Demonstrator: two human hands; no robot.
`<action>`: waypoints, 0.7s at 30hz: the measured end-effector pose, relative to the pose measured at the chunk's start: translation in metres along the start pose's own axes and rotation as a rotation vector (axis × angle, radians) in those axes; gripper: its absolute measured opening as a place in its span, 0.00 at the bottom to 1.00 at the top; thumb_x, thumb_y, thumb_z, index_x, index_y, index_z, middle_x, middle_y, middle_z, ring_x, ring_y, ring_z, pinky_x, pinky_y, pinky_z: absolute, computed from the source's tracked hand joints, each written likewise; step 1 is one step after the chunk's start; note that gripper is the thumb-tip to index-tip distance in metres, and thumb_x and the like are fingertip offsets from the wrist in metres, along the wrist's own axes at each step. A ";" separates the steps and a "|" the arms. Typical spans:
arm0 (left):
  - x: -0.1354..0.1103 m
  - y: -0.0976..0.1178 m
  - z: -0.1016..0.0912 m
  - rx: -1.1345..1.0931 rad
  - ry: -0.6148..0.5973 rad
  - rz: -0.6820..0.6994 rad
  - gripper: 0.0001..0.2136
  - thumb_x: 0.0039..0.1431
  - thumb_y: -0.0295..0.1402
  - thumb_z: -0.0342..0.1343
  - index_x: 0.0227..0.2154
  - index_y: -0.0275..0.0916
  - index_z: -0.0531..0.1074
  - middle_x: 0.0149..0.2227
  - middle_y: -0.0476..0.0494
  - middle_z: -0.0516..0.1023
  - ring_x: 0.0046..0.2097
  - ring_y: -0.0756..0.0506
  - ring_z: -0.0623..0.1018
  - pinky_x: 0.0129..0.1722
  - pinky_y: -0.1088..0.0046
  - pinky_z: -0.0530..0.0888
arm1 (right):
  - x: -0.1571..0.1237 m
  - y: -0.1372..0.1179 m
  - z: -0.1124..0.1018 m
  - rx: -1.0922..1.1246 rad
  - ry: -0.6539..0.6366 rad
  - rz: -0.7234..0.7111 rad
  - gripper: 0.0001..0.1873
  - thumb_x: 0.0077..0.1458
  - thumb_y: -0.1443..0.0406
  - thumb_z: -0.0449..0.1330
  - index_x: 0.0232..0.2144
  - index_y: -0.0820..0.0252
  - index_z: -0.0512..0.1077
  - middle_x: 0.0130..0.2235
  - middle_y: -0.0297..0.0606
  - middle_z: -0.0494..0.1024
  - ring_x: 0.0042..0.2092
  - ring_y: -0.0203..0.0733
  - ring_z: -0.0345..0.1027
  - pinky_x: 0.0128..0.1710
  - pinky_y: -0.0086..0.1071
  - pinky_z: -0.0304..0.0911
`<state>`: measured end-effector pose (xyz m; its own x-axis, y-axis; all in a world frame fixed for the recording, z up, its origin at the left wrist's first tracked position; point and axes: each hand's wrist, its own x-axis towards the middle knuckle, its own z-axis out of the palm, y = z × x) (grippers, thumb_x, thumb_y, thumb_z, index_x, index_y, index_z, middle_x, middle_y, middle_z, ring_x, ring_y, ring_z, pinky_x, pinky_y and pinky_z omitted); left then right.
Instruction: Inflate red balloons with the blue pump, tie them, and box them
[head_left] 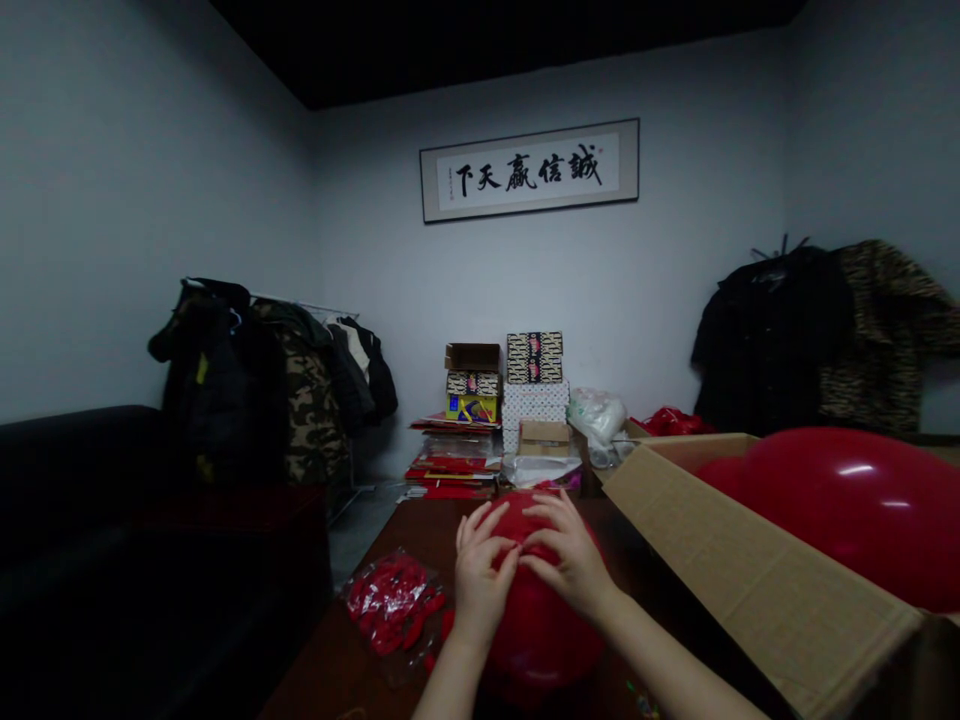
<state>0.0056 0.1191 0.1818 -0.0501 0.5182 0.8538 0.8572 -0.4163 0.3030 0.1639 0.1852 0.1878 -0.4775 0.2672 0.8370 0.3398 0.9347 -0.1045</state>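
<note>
A blown-up red balloon (541, 630) sits low in front of me over the dark wooden table (420, 530). My left hand (480, 580) and my right hand (571, 560) both press on its top, fingers curled and meeting near the middle, where they seem to pinch the balloon's neck. What exactly lies between the fingertips is hidden. A clear plastic bag of small red uninflated balloons (394, 600) lies on the table just left of my left hand.
An open cardboard box (720, 560) at the right holds large red inflated balloons (862, 510). Stacked boxes (534, 385), red paper goods (450, 470) and a white plastic bag (596, 415) crowd the table's far end. Coats hang on racks left and right. A dark sofa stands at the left.
</note>
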 end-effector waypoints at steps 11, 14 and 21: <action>-0.005 0.009 0.005 0.150 0.024 0.168 0.08 0.54 0.26 0.53 0.29 0.45 0.75 0.55 0.45 0.70 0.58 0.40 0.65 0.57 0.44 0.56 | 0.015 0.004 -0.009 0.156 -0.259 0.280 0.02 0.46 0.61 0.62 0.25 0.49 0.75 0.53 0.34 0.69 0.63 0.50 0.45 0.60 0.58 0.35; -0.004 0.009 0.006 0.148 0.033 0.160 0.08 0.55 0.26 0.52 0.29 0.45 0.75 0.55 0.45 0.70 0.58 0.40 0.65 0.56 0.45 0.56 | 0.015 0.001 -0.012 0.172 -0.269 0.233 0.03 0.48 0.63 0.59 0.26 0.51 0.73 0.52 0.34 0.69 0.63 0.47 0.45 0.61 0.55 0.35; -0.002 0.013 0.005 0.171 0.030 0.174 0.07 0.55 0.27 0.53 0.29 0.46 0.75 0.55 0.47 0.70 0.59 0.40 0.64 0.57 0.45 0.53 | -0.001 -0.002 0.005 0.132 -0.079 0.249 0.03 0.45 0.68 0.56 0.25 0.54 0.66 0.49 0.36 0.70 0.61 0.46 0.49 0.61 0.54 0.36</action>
<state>0.0198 0.1161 0.1819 0.0924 0.4261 0.8999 0.9285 -0.3634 0.0767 0.1596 0.1842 0.1847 -0.4561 0.5046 0.7331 0.3481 0.8592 -0.3749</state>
